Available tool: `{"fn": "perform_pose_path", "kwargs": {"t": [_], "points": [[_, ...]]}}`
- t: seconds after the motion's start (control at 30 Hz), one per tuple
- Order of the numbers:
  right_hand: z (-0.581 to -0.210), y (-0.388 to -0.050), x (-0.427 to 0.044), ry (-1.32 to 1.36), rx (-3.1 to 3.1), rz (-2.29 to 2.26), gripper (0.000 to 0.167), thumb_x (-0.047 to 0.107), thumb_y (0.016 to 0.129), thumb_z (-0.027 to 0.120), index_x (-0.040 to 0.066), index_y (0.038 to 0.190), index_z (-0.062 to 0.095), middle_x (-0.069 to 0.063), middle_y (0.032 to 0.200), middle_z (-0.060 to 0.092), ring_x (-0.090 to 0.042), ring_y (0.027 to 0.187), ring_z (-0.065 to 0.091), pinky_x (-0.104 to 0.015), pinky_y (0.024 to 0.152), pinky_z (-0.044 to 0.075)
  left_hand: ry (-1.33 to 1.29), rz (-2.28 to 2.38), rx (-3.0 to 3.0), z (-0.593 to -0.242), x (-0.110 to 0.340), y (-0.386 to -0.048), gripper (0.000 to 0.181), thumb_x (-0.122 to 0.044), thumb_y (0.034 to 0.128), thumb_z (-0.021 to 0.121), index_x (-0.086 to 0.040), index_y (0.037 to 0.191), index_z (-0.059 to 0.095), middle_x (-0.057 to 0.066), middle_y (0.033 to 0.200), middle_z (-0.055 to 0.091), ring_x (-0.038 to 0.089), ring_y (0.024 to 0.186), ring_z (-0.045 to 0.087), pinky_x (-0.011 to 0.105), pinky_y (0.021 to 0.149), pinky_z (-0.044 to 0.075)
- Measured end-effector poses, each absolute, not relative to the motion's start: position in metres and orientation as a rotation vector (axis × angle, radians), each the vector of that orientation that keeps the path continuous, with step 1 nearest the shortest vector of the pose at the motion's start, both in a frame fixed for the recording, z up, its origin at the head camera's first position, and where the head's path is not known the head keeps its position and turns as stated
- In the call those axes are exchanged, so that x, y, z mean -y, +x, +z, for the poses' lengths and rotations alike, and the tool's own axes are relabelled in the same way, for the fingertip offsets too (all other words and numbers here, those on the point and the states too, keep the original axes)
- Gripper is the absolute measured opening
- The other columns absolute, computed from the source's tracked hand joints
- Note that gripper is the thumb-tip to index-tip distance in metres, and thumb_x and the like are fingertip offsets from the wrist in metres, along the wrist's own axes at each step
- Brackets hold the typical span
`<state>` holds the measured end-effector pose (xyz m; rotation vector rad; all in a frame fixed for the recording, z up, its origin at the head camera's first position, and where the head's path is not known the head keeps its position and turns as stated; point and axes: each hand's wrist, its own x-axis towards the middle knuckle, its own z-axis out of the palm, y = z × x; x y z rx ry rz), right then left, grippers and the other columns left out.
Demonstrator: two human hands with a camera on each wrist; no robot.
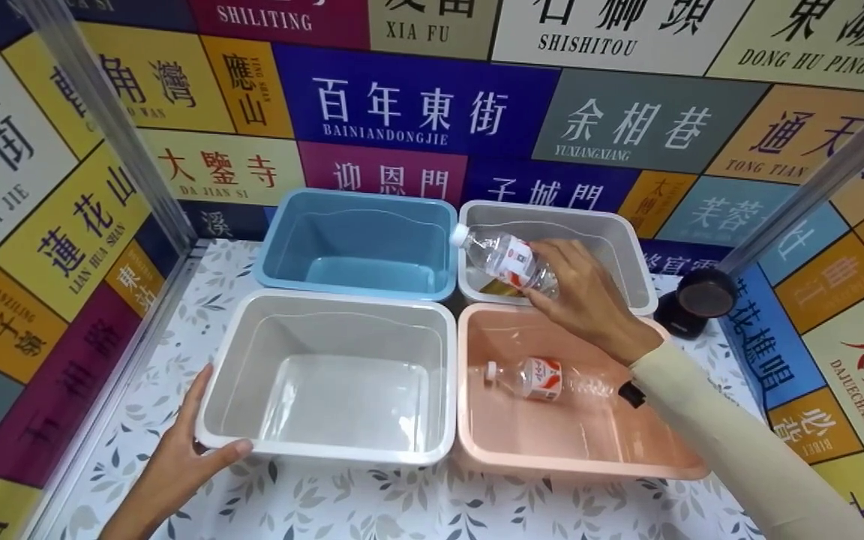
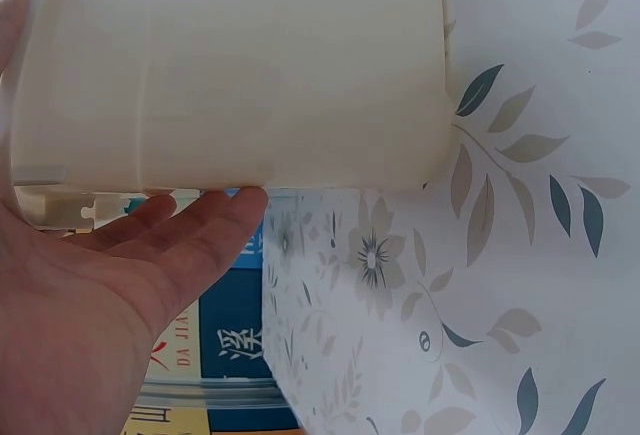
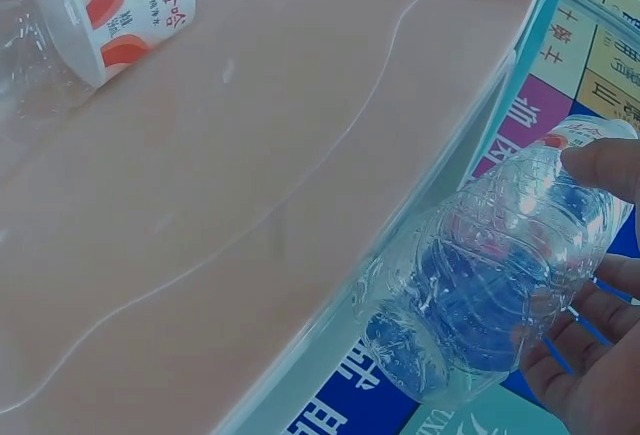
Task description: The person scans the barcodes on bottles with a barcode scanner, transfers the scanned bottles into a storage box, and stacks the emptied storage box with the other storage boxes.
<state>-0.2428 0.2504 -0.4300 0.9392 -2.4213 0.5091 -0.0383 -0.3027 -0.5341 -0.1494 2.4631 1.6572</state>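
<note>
My right hand (image 1: pixel 578 289) grips a clear plastic bottle (image 1: pixel 511 259) with a white cap and a red-and-white label, tilted with its cap to the upper left. The bottle is over the back right grey-white bin (image 1: pixel 631 247). Below my right forearm, another clear bottle (image 1: pixel 541 377) lies on its side in the peach bin (image 1: pixel 507 442). My left hand (image 1: pixel 181 450) rests against the front left corner of the white bin (image 1: pixel 327 450); in the left wrist view its fingers (image 2: pixel 215 220) lie along the outer wall, fairly straight.
A blue bin (image 1: pixel 361 285) stands at the back left. Something brownish (image 1: pixel 499 288) shows partly inside the back right bin. A black round device (image 1: pixel 694 300) is at the right. Sign-printed walls and metal posts (image 1: pixel 113 127) enclose the leaf-patterned table (image 1: pixel 357 502).
</note>
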Motion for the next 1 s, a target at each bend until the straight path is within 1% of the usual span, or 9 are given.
{"fn": "perform_pose_path", "kwargs": {"t": [0.17, 0.3, 0.57, 0.73, 0.77, 0.83, 0.93, 1.0], "points": [[-0.43, -0.244, -0.244, 0.951, 2.428, 0.487, 0.065, 0.015, 0.086, 0.095, -0.003, 0.141, 0.066, -0.02, 0.132, 0.069, -0.038, 0.115, 0.062, -0.054, 0.103, 0.055, -0.134, 1.646, -2.5, -0.535, 0.302, -0.037, 0.123, -0.031, 0.0973, 0.088, -0.043, 0.177, -0.005, 0.023, 0.179, 0.023, 0.048, 0.143, 0.052, 0.049, 0.107, 0.055], [-0.429, -0.244, -0.24, 0.948, 2.461, 0.47, 0.065, 0.017, 0.087, 0.095, -0.003, 0.142, 0.066, -0.019, 0.134, 0.069, -0.037, 0.116, 0.062, -0.053, 0.105, 0.054, -0.146, 1.664, -2.47, -0.535, 0.301, -0.037, 0.123, -0.031, 0.0974, 0.087, -0.042, 0.177, -0.006, 0.023, 0.178, 0.023, 0.048, 0.143, 0.051, 0.052, 0.107, 0.055], [-0.425, -0.247, -0.23, 0.954, 2.501, 0.465, 0.065, 0.016, 0.088, 0.092, -0.004, 0.143, 0.065, -0.02, 0.136, 0.068, -0.038, 0.12, 0.061, -0.053, 0.109, 0.052, -0.148, 1.651, -2.486, -0.535, 0.303, -0.037, 0.124, -0.03, 0.0968, 0.088, -0.037, 0.178, -0.005, 0.021, 0.181, 0.017, 0.048, 0.146, 0.048, 0.049, 0.11, 0.052], [-0.426, -0.249, -0.224, 0.976, 2.509, 0.454, 0.064, 0.016, 0.089, 0.092, -0.003, 0.144, 0.065, -0.02, 0.138, 0.068, -0.037, 0.121, 0.06, -0.053, 0.109, 0.052, -0.146, 1.649, -2.49, -0.536, 0.304, -0.037, 0.123, -0.03, 0.0972, 0.088, -0.036, 0.178, -0.005, 0.022, 0.181, 0.018, 0.047, 0.146, 0.049, 0.042, 0.109, 0.053], [-0.426, -0.25, -0.223, 0.98, 2.51, 0.452, 0.064, 0.016, 0.089, 0.091, -0.002, 0.144, 0.065, -0.019, 0.138, 0.068, -0.037, 0.121, 0.06, -0.053, 0.109, 0.052, -0.145, 1.652, -2.49, -0.536, 0.304, -0.037, 0.123, -0.03, 0.0974, 0.087, -0.036, 0.178, -0.005, 0.021, 0.181, 0.018, 0.046, 0.146, 0.049, 0.042, 0.109, 0.052], [-0.426, -0.25, -0.221, 0.989, 2.507, 0.451, 0.063, 0.016, 0.089, 0.091, -0.002, 0.144, 0.065, -0.019, 0.139, 0.068, -0.037, 0.121, 0.06, -0.053, 0.11, 0.052, -0.147, 1.66, -2.484, -0.535, 0.303, -0.037, 0.122, -0.03, 0.0974, 0.087, -0.037, 0.178, -0.004, 0.02, 0.181, 0.018, 0.046, 0.147, 0.049, 0.045, 0.111, 0.052], [-0.426, -0.251, -0.22, 1.0, 2.498, 0.449, 0.062, 0.016, 0.09, 0.09, -0.002, 0.144, 0.066, -0.019, 0.139, 0.068, -0.037, 0.121, 0.061, -0.053, 0.11, 0.052, -0.149, 1.672, -2.473, -0.535, 0.302, -0.038, 0.122, -0.031, 0.0974, 0.087, -0.038, 0.178, -0.004, 0.019, 0.181, 0.018, 0.046, 0.147, 0.049, 0.055, 0.114, 0.05], [-0.425, -0.252, -0.218, 1.007, 2.489, 0.454, 0.062, 0.016, 0.09, 0.09, -0.003, 0.143, 0.066, -0.02, 0.138, 0.068, -0.038, 0.122, 0.061, -0.054, 0.111, 0.052, -0.143, 1.679, -2.468, -0.536, 0.302, -0.038, 0.122, -0.03, 0.0976, 0.087, -0.039, 0.178, -0.004, 0.02, 0.18, 0.02, 0.046, 0.146, 0.049, 0.057, 0.114, 0.05]]}}
